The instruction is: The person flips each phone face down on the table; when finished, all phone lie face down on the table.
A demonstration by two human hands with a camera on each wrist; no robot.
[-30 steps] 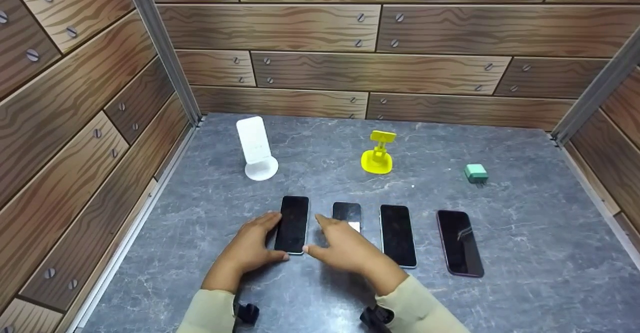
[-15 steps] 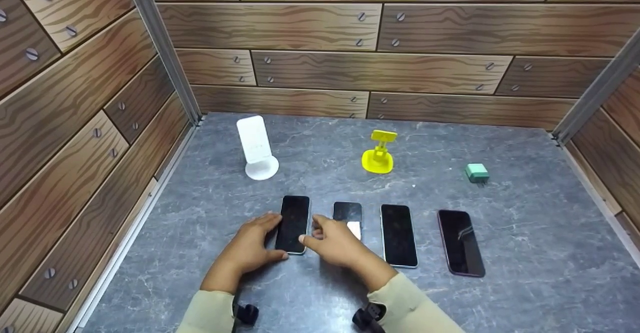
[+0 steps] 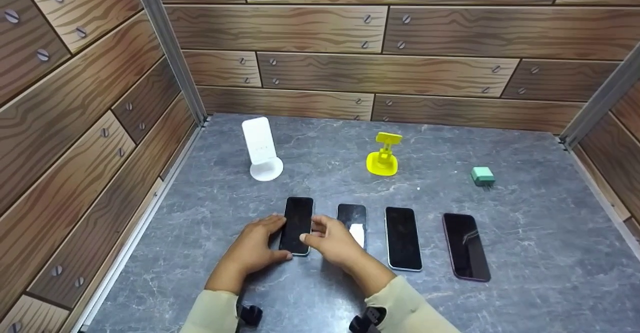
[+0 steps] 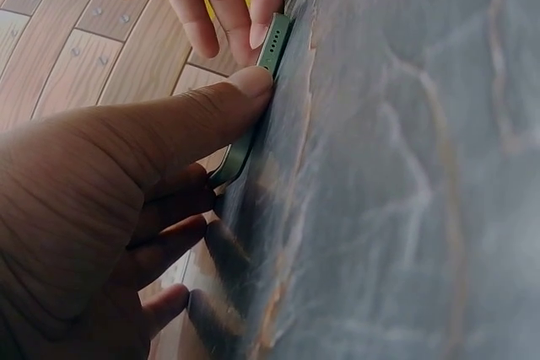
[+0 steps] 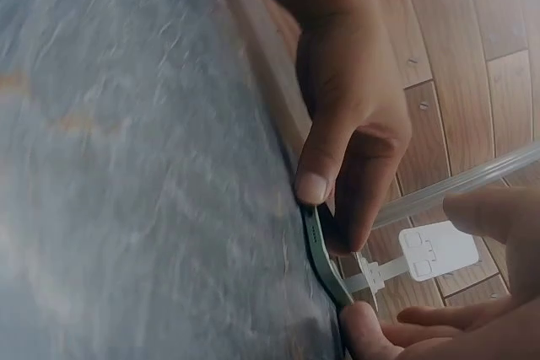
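Note:
In the head view, a smartphone (image 3: 299, 212) with a black screen lies between both hands. Its green edge (image 4: 274, 44) shows in the left wrist view. My left hand (image 3: 250, 247) holds it at the lower left, thumb along the bottom edge and fingers at the left side. From the other side my right hand (image 3: 336, 243) grips the right edge, its thumb (image 3: 304, 238) over the screen and its fingers curled beside the phone. Partly behind my right hand lies a second smartphone (image 3: 352, 214) with a white reflection on its screen.
Two more smartphones lie to the right, one silver-edged (image 3: 403, 238) and one purplish-edged (image 3: 466, 247). Farther back stand a white phone stand (image 3: 260, 143), a yellow phone stand (image 3: 382, 164) and a small green charger plug (image 3: 483, 175). Wood-patterned walls (image 3: 310, 28) enclose the table (image 3: 540, 213).
My right hand's fingers have curled in from a straighter pose, and its thumb has come onto the phone. The left hand keeps its hold. The head view has shifted slightly.

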